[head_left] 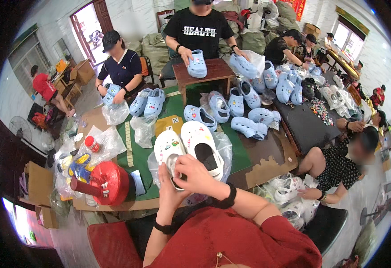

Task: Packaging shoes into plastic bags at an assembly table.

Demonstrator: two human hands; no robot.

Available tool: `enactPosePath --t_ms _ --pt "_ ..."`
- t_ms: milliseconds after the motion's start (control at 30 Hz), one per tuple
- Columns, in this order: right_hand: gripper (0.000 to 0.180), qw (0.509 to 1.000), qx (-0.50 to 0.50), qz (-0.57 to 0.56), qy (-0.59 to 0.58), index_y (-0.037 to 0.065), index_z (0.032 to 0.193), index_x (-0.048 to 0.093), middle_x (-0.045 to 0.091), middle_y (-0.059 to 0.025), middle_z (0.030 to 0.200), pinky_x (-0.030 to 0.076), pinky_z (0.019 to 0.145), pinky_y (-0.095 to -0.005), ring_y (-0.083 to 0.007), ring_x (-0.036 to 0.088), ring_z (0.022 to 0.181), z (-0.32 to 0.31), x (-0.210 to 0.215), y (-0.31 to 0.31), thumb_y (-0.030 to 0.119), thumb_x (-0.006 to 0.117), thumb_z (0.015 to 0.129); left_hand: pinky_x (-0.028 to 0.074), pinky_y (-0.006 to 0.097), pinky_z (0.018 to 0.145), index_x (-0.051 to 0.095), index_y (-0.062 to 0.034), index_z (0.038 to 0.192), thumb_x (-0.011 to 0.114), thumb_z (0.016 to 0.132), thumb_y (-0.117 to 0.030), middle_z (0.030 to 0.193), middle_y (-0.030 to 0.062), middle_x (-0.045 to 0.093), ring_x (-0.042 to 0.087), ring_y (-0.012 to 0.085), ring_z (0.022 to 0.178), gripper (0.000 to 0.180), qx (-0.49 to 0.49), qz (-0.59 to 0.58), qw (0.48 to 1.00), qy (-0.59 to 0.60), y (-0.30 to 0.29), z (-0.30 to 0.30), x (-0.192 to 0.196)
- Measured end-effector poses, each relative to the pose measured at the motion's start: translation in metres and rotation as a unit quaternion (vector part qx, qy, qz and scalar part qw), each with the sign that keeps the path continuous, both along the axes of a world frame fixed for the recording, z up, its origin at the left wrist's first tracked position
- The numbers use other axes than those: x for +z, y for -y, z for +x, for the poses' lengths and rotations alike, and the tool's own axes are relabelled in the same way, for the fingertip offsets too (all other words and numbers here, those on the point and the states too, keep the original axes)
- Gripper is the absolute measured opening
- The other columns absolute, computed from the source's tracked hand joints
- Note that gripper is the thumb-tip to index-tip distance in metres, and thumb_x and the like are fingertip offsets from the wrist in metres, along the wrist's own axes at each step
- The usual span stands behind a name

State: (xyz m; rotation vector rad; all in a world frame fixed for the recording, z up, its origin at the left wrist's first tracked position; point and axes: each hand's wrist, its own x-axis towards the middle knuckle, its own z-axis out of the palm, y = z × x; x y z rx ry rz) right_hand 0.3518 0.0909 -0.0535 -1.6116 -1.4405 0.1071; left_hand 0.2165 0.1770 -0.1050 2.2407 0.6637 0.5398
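Note:
A pair of white clogs with small coloured charms lies in front of me, toes pointing away: the left white clog [168,146] and the right white clog [201,142]. My left hand [171,191] grips the left clog at its heel end, thumb along the side. Bent over that clog's opening is my right hand [197,173], its fingers curled and closed inside. Whatever those fingers hold, if anything, is hidden. Clear plastic [225,149] lies under and beside the pair.
Several light blue clogs [200,117] stand across the green table [144,193]. A red round container [110,183] with a handle and a red-capped jar [91,144] sit at left. Opposite, a person handles blue clogs over a small wooden stand [203,70]. White clogs [289,190] lie at right.

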Motion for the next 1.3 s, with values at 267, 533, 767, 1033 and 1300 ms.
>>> enactPosePath --t_ms 267,533,767,1033,1300 --pt "0.011 0.792 0.084 0.133 -0.589 0.007 0.098 0.057 0.06 -0.0005 0.102 0.046 0.087 -0.0299 -0.0127 0.057 0.099 0.022 0.046 0.072 0.007 0.064 0.089 0.035 0.044 0.11 0.013 0.0033 0.151 0.092 0.055 -0.032 0.148 0.0264 0.033 0.039 0.0385 0.135 0.129 -0.037 0.106 0.993 -0.019 -0.01 -0.001 -0.035" --pt "0.03 0.727 0.081 0.353 -0.583 0.006 0.125 0.045 0.053 -0.0117 0.133 0.042 0.106 -0.0439 -0.0263 0.053 0.124 0.054 0.052 0.089 0.014 0.053 0.098 0.027 0.052 0.114 0.011 0.0027 0.15 0.092 0.051 -0.048 0.152 0.0326 0.019 0.019 0.0492 0.142 0.138 -0.017 0.059 0.995 -0.084 0.0 -0.007 0.019" --pt "0.076 0.716 0.208 0.281 -0.604 0.004 0.152 0.021 0.032 -0.0148 0.153 0.033 0.113 -0.0465 -0.0316 0.039 0.138 0.027 0.055 0.069 0.029 0.061 0.092 0.027 0.052 0.113 0.011 -0.0002 0.152 0.091 0.044 -0.056 0.156 0.0281 0.014 0.022 0.0401 0.144 0.146 -0.157 -0.064 0.978 0.121 0.004 -0.018 0.073" --pt "0.072 0.758 0.359 -0.017 -0.544 0.002 0.148 0.035 0.04 -0.0098 0.15 0.029 0.113 -0.0374 -0.0208 0.038 0.138 0.009 0.054 0.069 0.024 0.07 0.089 0.041 0.042 0.104 0.032 0.0027 0.144 0.086 0.072 -0.028 0.143 0.0226 0.044 0.05 0.0328 0.129 0.095 -0.211 -0.002 0.971 0.113 0.025 -0.006 0.068" --pt "0.047 0.944 0.196 -0.012 -0.263 -0.001 0.127 0.061 0.047 -0.0201 0.146 0.026 0.114 -0.0409 -0.0281 0.038 0.14 0.031 0.046 0.075 0.014 0.073 0.084 0.045 0.029 0.095 0.049 0.0052 0.13 0.05 0.09 0.004 0.119 0.0123 0.062 0.059 0.017 0.109 0.04 -0.031 -0.199 0.93 0.308 0.019 0.003 0.073"
